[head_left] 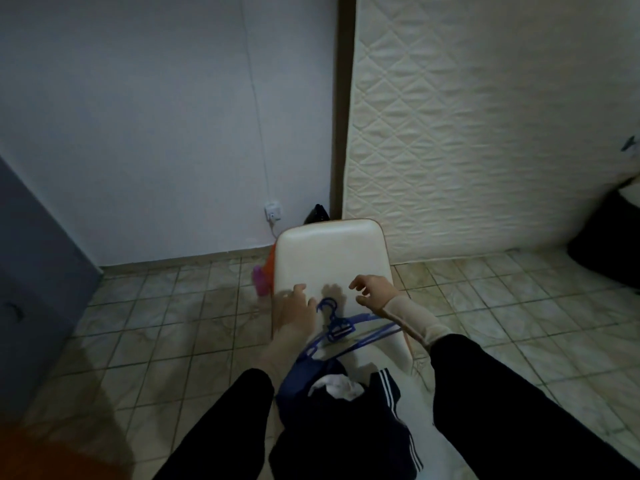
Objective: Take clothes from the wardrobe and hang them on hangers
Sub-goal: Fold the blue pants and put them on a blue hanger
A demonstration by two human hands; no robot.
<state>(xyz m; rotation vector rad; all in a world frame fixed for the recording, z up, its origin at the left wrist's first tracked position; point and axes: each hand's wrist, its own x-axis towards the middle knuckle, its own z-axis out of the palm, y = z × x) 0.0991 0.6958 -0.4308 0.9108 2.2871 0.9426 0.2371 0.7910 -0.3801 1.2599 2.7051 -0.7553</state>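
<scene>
One view only — a wide-angle camera worn on the person's head, facing forward and steeply down. It sits close above the work: both black sleeves enter from the near edge, and the left hand and right hand fall just below frame centre, over the cream chair. The tiled floor fills the near and middle field. The white wall closes the far left, the upright quilted mattress the far right. Wide-angle distortion bends straight lines toward the edges — see the mattress edge. There is no second view.
</scene>
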